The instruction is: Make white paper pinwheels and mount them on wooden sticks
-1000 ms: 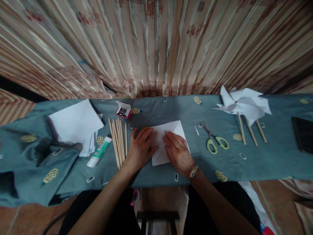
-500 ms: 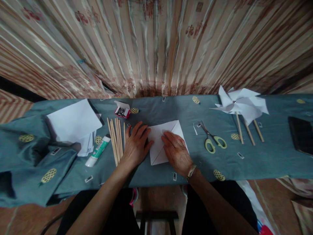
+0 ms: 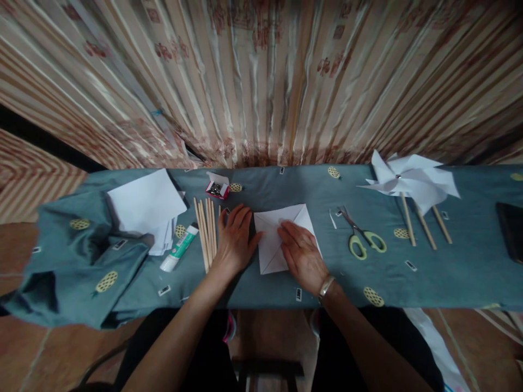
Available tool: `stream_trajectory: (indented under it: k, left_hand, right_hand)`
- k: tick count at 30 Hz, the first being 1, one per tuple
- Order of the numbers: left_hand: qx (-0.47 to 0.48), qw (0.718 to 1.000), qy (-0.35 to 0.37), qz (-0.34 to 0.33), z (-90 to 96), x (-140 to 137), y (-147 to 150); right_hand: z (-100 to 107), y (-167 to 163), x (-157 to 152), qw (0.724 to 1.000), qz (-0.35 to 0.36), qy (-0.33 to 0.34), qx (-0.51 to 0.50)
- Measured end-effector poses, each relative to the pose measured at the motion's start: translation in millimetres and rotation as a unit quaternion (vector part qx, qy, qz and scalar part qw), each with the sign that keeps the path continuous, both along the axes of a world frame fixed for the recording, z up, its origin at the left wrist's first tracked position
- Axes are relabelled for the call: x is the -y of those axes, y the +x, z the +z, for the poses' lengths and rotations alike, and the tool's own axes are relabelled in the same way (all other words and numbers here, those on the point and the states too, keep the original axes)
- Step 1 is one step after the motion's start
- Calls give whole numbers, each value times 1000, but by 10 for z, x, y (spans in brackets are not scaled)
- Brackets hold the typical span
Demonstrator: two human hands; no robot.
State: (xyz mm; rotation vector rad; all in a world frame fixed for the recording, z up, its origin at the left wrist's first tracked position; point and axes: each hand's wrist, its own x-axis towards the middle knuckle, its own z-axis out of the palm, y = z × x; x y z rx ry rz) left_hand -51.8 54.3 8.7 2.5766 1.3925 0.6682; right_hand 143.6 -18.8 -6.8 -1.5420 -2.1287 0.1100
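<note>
A square white sheet of paper (image 3: 272, 258) with diagonal creases lies in front of me on the cloth. My right hand (image 3: 303, 253) rests flat on its right half, fingers stretched toward the middle and covering part of the creases. At the sheet's left edge lies my left hand (image 3: 237, 239), palm down with fingers apart, its thumb reaching to the paper's edge. Just left of that hand are several wooden sticks (image 3: 207, 231) side by side; one is partly hidden by the hand.
Left are a glue tube (image 3: 180, 247), stacked white paper (image 3: 145, 201) and an open small box of metal pins (image 3: 218, 188). Green-handled scissors (image 3: 362, 237) and a paper scrap (image 3: 333, 219) lie right. Beyond are paper pinwheels (image 3: 412, 177) on sticks and a dark phone-like object (image 3: 510, 231).
The view has shifted, so everything on the cloth appears a little further right. More of the creases shows on the sheet. Both hands keep nearly the same place beside and on the paper.
</note>
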Motion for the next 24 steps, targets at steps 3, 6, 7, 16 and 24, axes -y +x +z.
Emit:
stream_trajectory:
  k: [3,6,7,16,24]
  left_hand:
    - [15,1000,1,9,92,32,21]
    - [32,999,-14,-16,174,129,104]
    - [36,999,-26,-28,194,174,144]
    - [108,981,-84,-135,306,636,443]
    - [190,965,-98,-150,430,680,437]
  right_hand:
    - [-9,-13,3,1000,-4,16,-2]
    - [-13,-18,12,999,-9,32,-4]
    - [-14,-17,17,999,-12,38,-5]
    - [-44,24,107,996,-17,17,-86]
    - [21,-35,136,981,-112,-47,-150]
